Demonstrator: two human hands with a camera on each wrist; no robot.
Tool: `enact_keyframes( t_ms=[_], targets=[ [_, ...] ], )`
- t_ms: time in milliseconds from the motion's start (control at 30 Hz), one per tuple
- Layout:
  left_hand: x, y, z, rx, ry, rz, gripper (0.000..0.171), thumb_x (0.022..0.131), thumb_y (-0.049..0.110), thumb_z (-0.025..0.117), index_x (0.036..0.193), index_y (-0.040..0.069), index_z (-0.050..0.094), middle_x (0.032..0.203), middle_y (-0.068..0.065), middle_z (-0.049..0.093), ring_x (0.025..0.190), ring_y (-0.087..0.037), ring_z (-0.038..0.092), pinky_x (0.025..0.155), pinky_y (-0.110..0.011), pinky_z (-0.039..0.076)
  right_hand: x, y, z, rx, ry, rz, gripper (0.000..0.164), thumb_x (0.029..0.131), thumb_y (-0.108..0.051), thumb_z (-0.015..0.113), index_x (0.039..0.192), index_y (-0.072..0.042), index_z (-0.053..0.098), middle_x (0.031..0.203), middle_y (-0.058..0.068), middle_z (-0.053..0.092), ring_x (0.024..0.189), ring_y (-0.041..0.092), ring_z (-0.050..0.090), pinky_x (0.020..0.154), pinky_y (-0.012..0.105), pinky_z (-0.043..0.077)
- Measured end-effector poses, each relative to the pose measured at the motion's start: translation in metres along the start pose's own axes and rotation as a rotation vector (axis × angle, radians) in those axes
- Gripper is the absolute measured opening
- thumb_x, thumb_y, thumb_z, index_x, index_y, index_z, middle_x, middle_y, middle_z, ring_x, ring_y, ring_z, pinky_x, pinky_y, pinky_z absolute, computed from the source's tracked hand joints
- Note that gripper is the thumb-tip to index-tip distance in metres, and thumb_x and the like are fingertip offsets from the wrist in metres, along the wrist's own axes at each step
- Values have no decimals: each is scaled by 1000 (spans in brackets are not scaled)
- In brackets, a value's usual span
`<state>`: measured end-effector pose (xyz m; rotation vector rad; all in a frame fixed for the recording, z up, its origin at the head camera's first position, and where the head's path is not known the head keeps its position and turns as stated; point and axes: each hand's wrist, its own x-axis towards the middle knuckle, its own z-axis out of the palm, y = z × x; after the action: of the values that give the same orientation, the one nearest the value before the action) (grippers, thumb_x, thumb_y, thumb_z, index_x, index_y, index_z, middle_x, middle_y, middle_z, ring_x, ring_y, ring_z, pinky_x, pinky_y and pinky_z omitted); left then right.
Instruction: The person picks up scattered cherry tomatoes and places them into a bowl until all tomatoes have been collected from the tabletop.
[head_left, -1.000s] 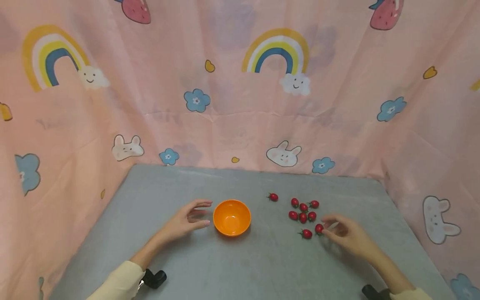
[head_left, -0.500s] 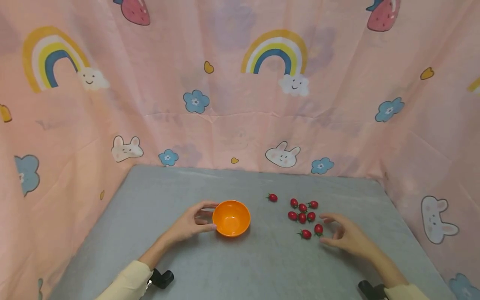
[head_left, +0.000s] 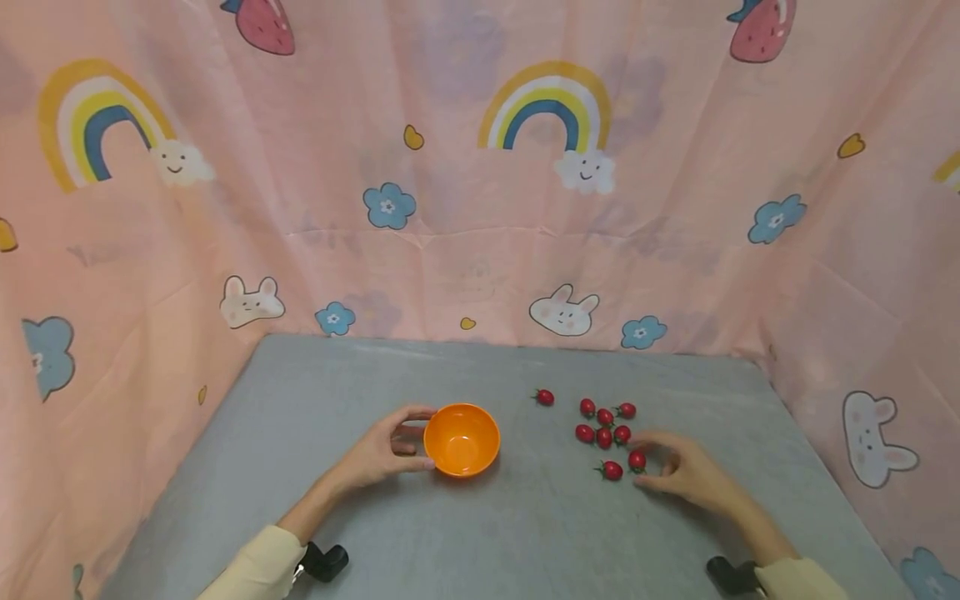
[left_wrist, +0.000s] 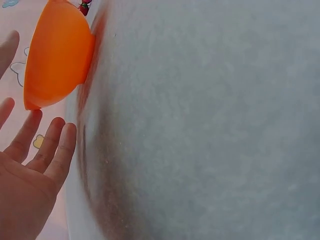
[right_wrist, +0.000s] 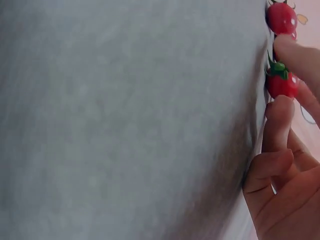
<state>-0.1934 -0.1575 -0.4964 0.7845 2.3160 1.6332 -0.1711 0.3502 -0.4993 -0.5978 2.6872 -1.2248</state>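
Observation:
An orange bowl (head_left: 462,467) stands on the table in the head view. My left hand (head_left: 386,450) is at its left side, thumb and forefinger spread along the rim. In the left wrist view a fingertip of the left hand (left_wrist: 30,185) meets the bowl's (left_wrist: 60,55) edge, and the other fingers are extended. On the right, my right hand (head_left: 686,471) has thumb and forefinger on either side of a cherry tomato (head_left: 637,461). In the right wrist view a fingertip of the right hand (right_wrist: 285,185) touches this green-stemmed cherry tomato (right_wrist: 281,86); a firm pinch does not show.
Several more cherry tomatoes (head_left: 604,437) lie clustered left of the right hand, one cherry tomato (head_left: 611,471) close by and a lone cherry tomato (head_left: 544,397) farther back. A grey cloth covers the table (head_left: 525,533). A pink printed curtain (head_left: 450,183) encloses its back and sides.
My left hand has moved right, up to the bowl. My right hand drew slightly away from the cherry tomato, then came back around it. The bowl and tomatoes show no clear movement.

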Motion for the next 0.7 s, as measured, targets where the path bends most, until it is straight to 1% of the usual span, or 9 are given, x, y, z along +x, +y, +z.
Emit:
enact_keyframes(
  t_ms=[133,267,367,433,600,700],
  targets=[
    [-1,0,1,14,17,-10,69,85,15,85,145,10,51,144,-9,52,123,-33,57,96,-45,53,2,1,2,-40,9,-28,42,84,-14,85,122,-2,68,116,16,66,56,5,49,49,25,47],
    [-1,-1,3,19,31,-25,66,87,17,84,143,10,52,142,-9,54,121,-32,59,94,-42,54,3,2,3,-61,22,-18,37,86,-13,84,119,-4,70,113,12,67,56,6,47,49,25,45],
    [0,-1,4,13,39,-35,63,88,18,83,142,11,54,141,-9,55,120,-32,60,92,-40,55,3,2,2,-59,24,14,37,86,-16,83,119,-5,70,112,11,67,57,7,48,49,25,45],
    [0,-2,6,15,46,-38,61,88,19,83,142,12,54,141,-9,55,119,-31,61,91,-38,55,4,1,1,-44,24,51,37,87,-17,83,120,-6,70,111,10,67,56,9,50,49,26,46],
    [1,-6,7,11,55,-22,58,89,17,81,141,8,55,140,-13,55,116,-33,63,88,-37,56,3,-4,-4,13,26,129,39,89,-17,81,124,-5,68,108,11,66,56,16,56,47,29,49],
    [1,-6,7,13,62,-25,57,90,16,81,140,7,55,140,-14,56,116,-33,63,89,-38,56,3,-8,-7,21,50,147,39,90,-17,80,125,-5,68,109,11,66,58,18,57,48,29,50]
  ],
)
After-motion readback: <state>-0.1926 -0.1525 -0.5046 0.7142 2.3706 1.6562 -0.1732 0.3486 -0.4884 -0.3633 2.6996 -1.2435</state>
